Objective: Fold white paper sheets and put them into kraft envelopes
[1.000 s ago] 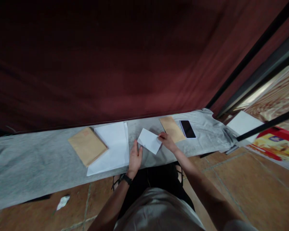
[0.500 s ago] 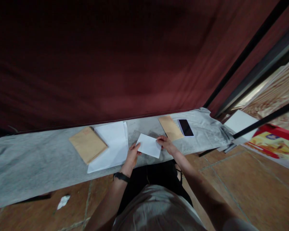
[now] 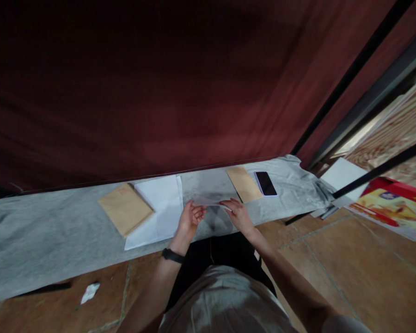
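Note:
Between my two hands I hold a folded white paper, lifted off the grey cloth-covered table and seen nearly edge-on. My left hand, with a black watch on the wrist, grips its left end. My right hand grips its right end. The paper casts a dark shadow on the cloth below. To the left lies a stack of white sheets with a brown envelope partly on it.
A second brown envelope and a dark-screened phone lie at the right of the table. A dark red curtain hangs behind. On the tiled floor are a crumpled paper scrap, a white sheet and a red-and-yellow box.
The folded paper lay on the table under my right hand. My left hand took its other end, and both hands raised and tilted it until it shows almost edge-on.

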A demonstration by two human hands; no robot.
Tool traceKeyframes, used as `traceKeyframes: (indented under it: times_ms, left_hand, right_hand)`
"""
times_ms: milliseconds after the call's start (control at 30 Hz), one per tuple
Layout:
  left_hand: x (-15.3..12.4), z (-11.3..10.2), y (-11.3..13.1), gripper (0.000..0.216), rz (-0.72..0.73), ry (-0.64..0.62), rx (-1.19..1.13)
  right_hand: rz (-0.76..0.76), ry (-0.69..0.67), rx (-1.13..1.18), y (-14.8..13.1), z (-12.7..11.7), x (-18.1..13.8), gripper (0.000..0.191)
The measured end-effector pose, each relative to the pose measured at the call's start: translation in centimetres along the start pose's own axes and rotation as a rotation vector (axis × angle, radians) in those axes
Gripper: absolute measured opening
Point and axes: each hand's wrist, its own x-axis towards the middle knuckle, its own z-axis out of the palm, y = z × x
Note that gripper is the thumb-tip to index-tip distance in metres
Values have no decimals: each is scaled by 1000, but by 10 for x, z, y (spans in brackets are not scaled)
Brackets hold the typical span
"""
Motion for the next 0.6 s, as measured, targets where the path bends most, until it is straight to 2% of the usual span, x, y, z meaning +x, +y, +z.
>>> traceKeyframes:
  times_ms: [133,233,367,500,600]
  left_hand:
    - [0,-1,2,34,111,-4,-12]
    - [-1,-3,-3,42,165,-56,57]
    - [3,-8,-13,50,218,16,225]
    - [13,-7,-23,30,253,17,434]
    - [22,-2,-30,21,221,38,497]
  right_hand:
    - [262,56,329,9,6,13,30]
    - [351,26,434,22,12,21,30]
    - [382,44,404,36,19,32,26]
    - [390,64,330,42,21,44,20]
    - [392,98,270,43,22,50,31]
